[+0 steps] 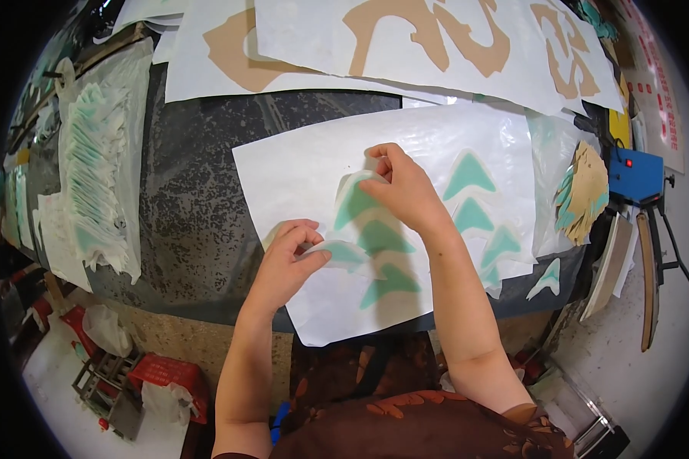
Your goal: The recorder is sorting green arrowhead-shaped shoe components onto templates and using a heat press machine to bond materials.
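A large white sheet [283, 176] lies on the dark table, bearing several green arrowhead-shaped cutouts with white borders. My right hand [407, 191] is over the sheet's middle, thumb and fingers pinching the upper edge of one green cutout [352, 205]. Lower and to the left, my left hand [287, 264] grips the tip of another green cutout [344, 252] between thumb and fingers. Below and between the hands are further green cutouts [394, 284], partly in shadow. A column of similar cutouts [467, 176] runs down the sheet's right side.
White sheets with tan shapes [245, 53] cover the far side. A plastic bag of stacked green-and-white pieces [96, 176] lies at left. To the right are a pile of tan pieces [586, 191], a loose cutout [546, 279] near the table edge and a blue box [635, 174].
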Demonstrator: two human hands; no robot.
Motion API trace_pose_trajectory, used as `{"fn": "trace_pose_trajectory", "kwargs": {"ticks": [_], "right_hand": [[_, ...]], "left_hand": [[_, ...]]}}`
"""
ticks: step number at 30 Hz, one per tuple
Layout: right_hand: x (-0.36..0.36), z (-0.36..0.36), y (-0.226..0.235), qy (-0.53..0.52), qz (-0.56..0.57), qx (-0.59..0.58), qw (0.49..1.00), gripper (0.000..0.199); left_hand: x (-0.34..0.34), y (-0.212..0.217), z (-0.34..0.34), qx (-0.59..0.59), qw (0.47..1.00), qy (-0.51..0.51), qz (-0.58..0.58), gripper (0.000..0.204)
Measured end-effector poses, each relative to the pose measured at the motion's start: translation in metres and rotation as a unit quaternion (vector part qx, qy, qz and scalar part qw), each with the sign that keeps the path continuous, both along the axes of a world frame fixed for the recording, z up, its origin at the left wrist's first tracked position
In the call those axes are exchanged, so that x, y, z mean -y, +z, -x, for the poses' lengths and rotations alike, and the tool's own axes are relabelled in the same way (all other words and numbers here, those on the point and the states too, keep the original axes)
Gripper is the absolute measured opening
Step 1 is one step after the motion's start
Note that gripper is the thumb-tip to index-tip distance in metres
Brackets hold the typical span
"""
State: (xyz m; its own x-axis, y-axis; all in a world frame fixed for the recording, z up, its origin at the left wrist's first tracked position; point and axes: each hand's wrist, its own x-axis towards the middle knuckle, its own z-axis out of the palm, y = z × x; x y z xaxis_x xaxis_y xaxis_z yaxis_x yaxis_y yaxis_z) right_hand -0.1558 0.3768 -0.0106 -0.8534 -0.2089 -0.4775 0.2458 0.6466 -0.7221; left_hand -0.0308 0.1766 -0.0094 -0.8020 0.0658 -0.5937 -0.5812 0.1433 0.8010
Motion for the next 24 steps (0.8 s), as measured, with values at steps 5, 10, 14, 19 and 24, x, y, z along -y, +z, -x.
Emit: {"fn": "trace_pose_trajectory", "kwargs": {"ticks": [5,10,14,19,24], "right_hand": [[-0.010,0.003,-0.005,-0.033,0.136,0.121,0.983,0.025],[-0.014,0.001,-0.005,-0.036,0.203,0.107,0.973,0.014],[-0.034,0.000,0.018,-0.182,0.321,-0.005,0.929,0.007],[-0.069,-0.029,0.062,-0.195,0.315,-0.026,0.928,0.007],[-0.057,-0.098,0.082,-0.025,0.291,0.092,0.952,0.009]], "left_hand": [[-0.001,-0.003,-0.001,0.006,1.000,0.010,-0.009,0.014],[-0.001,-0.008,-0.002,0.007,1.000,0.018,-0.013,0.014],[-0.003,0.003,0.002,0.053,0.997,0.042,-0.028,0.013],[-0.008,0.067,-0.012,-0.085,0.994,-0.032,0.055,0.013],[-0.045,0.110,-0.036,-0.166,0.980,-0.092,0.052,0.014]]}}
